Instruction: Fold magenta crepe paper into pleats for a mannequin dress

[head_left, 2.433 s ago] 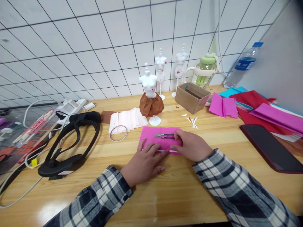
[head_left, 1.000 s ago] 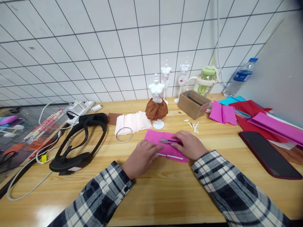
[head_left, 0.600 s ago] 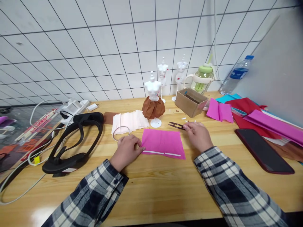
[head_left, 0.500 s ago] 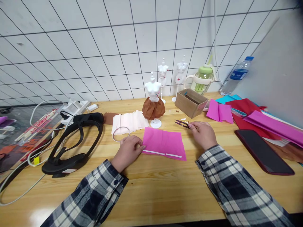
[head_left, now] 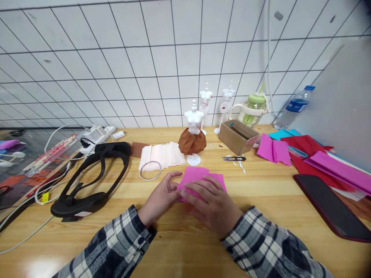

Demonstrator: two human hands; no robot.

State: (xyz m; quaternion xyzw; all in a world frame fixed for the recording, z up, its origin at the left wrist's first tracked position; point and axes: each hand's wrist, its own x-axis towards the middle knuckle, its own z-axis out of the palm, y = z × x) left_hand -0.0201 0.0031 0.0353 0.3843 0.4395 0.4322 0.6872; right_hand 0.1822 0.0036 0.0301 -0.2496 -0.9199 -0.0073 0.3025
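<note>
Magenta cloth: where the fingers of both hands come together, it (head_left: 193, 173) lies on the wooden table (head_left: 185, 247), appearing folded, its middle hidden by the right fingers.
Left hand: (head_left: 160, 199) at the cloth's left edge, partly open, one finger stretched out, the others curled; whether any pinch the cloth cannot be told.
Right hand: (head_left: 213, 202) fingers extended, slightly bent, close together, laid over the cloth.
Bottle label: blue, white marks too small to read; on the clear bottle (head_left: 295, 106), far beyond the right fingers.
Flat pack: (head_left: 53, 152) red characters, illegible; well left of the left fingers.
Yellow tag: (head_left: 45, 197) on a white cable, left of the black head strap (head_left: 95, 189); writing cannot be told.
Snips: (head_left: 234, 158) dark, beyond the right fingers, over white scraps (head_left: 241, 165).
Dress form: (head_left: 193, 119) white, brown skirt, directly beyond the fingers; two more behind.
Cardboard box: (head_left: 237, 141) open, beyond the snips, before a green-lidded cup (head_left: 255, 108).
Ring: (head_left: 150, 179) beyond the left fingers, partly over pale cloth (head_left: 168, 154).
Phone: (head_left: 333, 206) dark screen, right of the right fingers, beside coloured fabrics (head_left: 304, 146).
</note>
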